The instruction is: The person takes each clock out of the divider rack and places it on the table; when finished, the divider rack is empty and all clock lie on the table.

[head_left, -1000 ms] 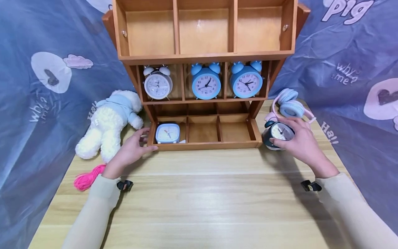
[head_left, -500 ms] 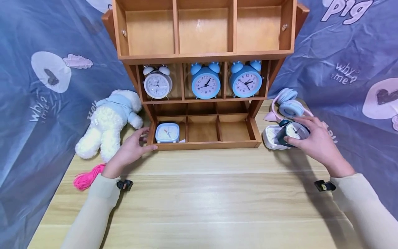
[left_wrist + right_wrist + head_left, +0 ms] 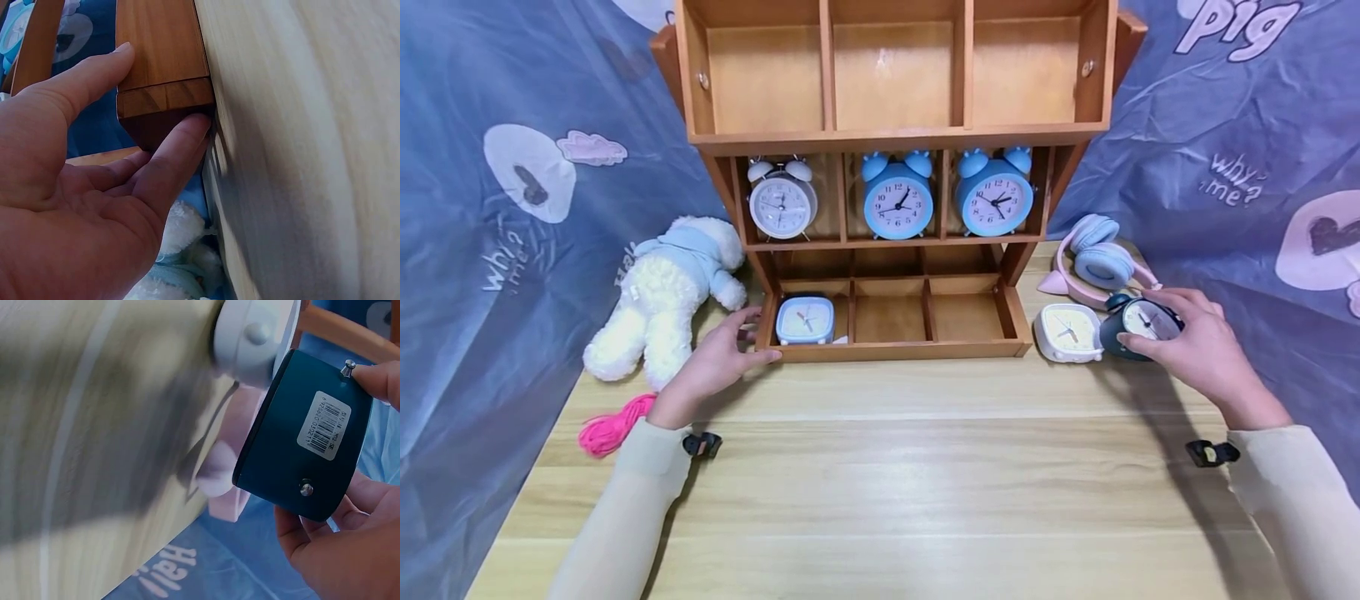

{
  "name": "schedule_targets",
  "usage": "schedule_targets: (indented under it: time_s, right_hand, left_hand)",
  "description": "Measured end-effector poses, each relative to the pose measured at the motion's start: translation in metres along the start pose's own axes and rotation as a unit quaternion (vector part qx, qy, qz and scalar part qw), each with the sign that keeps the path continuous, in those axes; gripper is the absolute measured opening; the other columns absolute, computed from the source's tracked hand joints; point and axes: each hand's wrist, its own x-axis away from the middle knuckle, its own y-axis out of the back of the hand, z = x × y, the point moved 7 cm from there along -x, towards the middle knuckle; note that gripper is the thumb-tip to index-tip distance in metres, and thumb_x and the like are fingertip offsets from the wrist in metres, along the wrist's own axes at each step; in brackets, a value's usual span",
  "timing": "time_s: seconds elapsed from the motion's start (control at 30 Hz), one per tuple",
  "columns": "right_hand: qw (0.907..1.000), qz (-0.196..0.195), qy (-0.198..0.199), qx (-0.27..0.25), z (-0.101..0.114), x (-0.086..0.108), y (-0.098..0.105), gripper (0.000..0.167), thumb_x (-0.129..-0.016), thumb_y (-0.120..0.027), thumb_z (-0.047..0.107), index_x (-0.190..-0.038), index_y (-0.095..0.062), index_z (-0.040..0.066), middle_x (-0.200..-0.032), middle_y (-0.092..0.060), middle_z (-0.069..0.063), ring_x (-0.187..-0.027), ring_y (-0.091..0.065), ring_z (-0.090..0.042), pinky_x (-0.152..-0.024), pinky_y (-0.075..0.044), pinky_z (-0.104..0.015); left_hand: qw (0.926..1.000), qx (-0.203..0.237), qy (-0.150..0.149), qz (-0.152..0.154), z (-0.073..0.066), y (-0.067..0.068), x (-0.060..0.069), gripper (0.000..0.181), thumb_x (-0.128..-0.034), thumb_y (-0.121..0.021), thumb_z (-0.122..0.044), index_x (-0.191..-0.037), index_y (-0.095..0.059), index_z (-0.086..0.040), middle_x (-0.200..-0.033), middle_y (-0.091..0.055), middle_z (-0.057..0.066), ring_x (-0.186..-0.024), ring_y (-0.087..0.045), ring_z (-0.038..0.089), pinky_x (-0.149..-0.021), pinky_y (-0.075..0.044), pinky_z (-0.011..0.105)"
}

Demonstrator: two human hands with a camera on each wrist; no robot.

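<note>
My right hand grips a dark green alarm clock by its sides, at the right of the table. In the right wrist view, the clock's underside, with a barcode label and small metal feet, is lifted off the table. A white square alarm clock stands just left of it. My left hand holds the lower left corner of the wooden shelf. In the left wrist view, the thumb lies on the rail and a finger touches its end. A light blue clock sits in the lower left compartment.
Three twin-bell clocks, one white and two blue, occupy the middle row. Pink and blue headphones lie behind the dark green clock. A white plush toy and pink yarn are on the left.
My right hand has carried the dark green clock rightward, away from the shelf, and the white square clock behind it has come into view. My left hand has stayed at the shelf corner.
</note>
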Motion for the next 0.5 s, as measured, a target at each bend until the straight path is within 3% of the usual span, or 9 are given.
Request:
schedule_targets:
  time_s: [0.5]
  right_hand:
    - [0.9996, 0.017, -0.022, 0.003, -0.025, 0.003, -0.004, 0.083, -0.099, -0.083, 0.033, -0.166, -0.049, -0.001, -0.167, -0.036, -0.040, -0.146, -0.030, -0.066, -0.106, -0.030, -0.075]
  left_hand:
    - [1.0000, 0.003, 0.004, 0.000, 0.001, 0.000, 0.000, 0.096, -0.1032, -0.084, -0.036, -0.175, -0.030, -0.002, -0.172, -0.047, 0.027, -0.150, -0.056, 0.048, -0.105, -0.060, 0.056]
